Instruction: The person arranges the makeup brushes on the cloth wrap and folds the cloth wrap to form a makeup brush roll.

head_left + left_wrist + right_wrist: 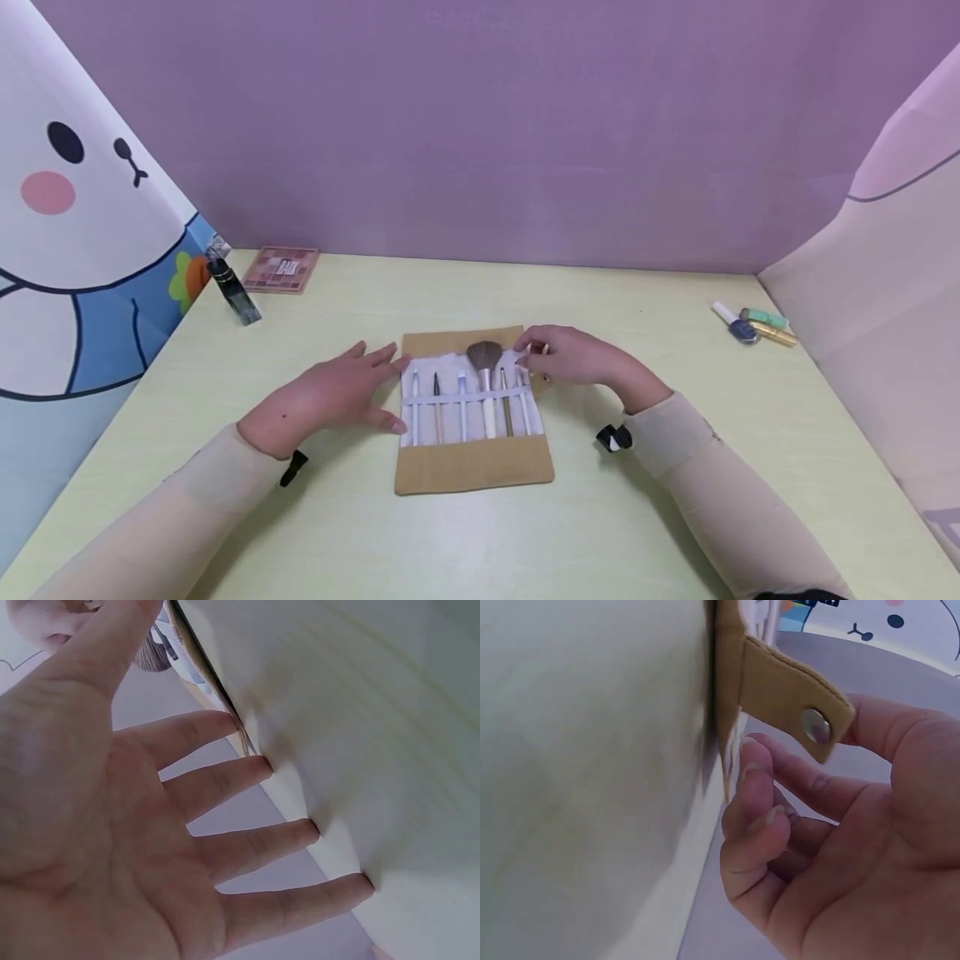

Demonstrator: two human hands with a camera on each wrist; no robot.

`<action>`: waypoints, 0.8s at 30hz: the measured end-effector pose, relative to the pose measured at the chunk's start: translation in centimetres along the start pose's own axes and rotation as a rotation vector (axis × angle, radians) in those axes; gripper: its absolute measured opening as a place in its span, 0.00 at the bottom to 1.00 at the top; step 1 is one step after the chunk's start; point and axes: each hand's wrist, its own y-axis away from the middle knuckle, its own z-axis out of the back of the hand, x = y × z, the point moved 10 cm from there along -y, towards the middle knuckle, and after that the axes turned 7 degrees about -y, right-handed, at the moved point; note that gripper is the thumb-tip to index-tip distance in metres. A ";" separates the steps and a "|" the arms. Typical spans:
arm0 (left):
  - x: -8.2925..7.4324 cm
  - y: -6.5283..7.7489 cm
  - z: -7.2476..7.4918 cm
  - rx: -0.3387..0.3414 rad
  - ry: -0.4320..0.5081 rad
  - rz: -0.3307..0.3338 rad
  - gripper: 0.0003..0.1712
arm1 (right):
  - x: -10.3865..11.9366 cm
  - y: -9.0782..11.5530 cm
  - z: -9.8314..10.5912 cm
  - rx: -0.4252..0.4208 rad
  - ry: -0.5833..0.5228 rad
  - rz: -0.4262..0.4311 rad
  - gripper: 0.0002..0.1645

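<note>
A tan makeup brush roll (pixel 472 469) lies unrolled on the table, with several slim brushes tucked under a pale band (pixel 450 399). Among them is a large fluffy powder brush (pixel 484 357). My left hand (pixel 330 396) has its fingers spread, with fingertips at the roll's left edge and on the tabletop. At the upper right corner, my right hand (pixel 573 357) has curled fingers and seems to pinch the roll's edge. In the right wrist view, a tan strap (pixel 780 686) with a metal snap (pixel 815 725) sticks out beside the right thumb.
A pink palette (pixel 282 270) and a dark bottle (pixel 234 290) lie at the back left. Toward the back right are a white-capped dark bottle (pixel 735 323), a green tube (pixel 763 318) and a gold tube (pixel 772 333). A purple backdrop (pixel 480 133) rises behind the table.
</note>
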 end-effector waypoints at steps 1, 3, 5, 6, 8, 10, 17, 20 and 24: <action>0.0 0.0 0.1 -0.011 -0.011 -0.002 0.64 | 0.0 0.1 0.2 -0.008 -0.003 -0.001 0.20; -0.1 0.1 0.3 -0.043 -0.038 -0.015 0.63 | 0.0 0.3 0.5 -0.025 -0.014 -0.001 0.20; -0.4 0.1 0.6 -0.085 -0.069 -0.049 0.62 | -0.1 0.5 0.7 -0.040 -0.022 0.002 0.19; -0.6 0.1 0.8 -0.105 -0.087 -0.074 0.62 | -0.1 0.5 0.8 -0.048 -0.023 0.007 0.19; -1.1 -0.1 1.2 -0.137 -0.120 -0.138 0.61 | 0.0 0.7 0.9 -0.063 -0.026 0.016 0.18; -1.8 -0.5 1.6 -0.146 -0.146 -0.213 0.62 | 0.2 0.9 1.0 -0.073 -0.028 0.029 0.18; -3.6 -2.1 1.9 -0.065 -0.174 -0.381 0.63 | 1.4 1.9 1.2 -0.097 -0.038 0.089 0.19; -4.0 -2.8 1.8 -0.014 -0.166 -0.412 0.64 | 1.6 2.3 1.5 -0.117 -0.031 0.097 0.20; -4.4 -3.4 1.7 0.042 -0.158 -0.438 0.65 | 1.6 2.7 1.6 -0.136 -0.027 0.089 0.20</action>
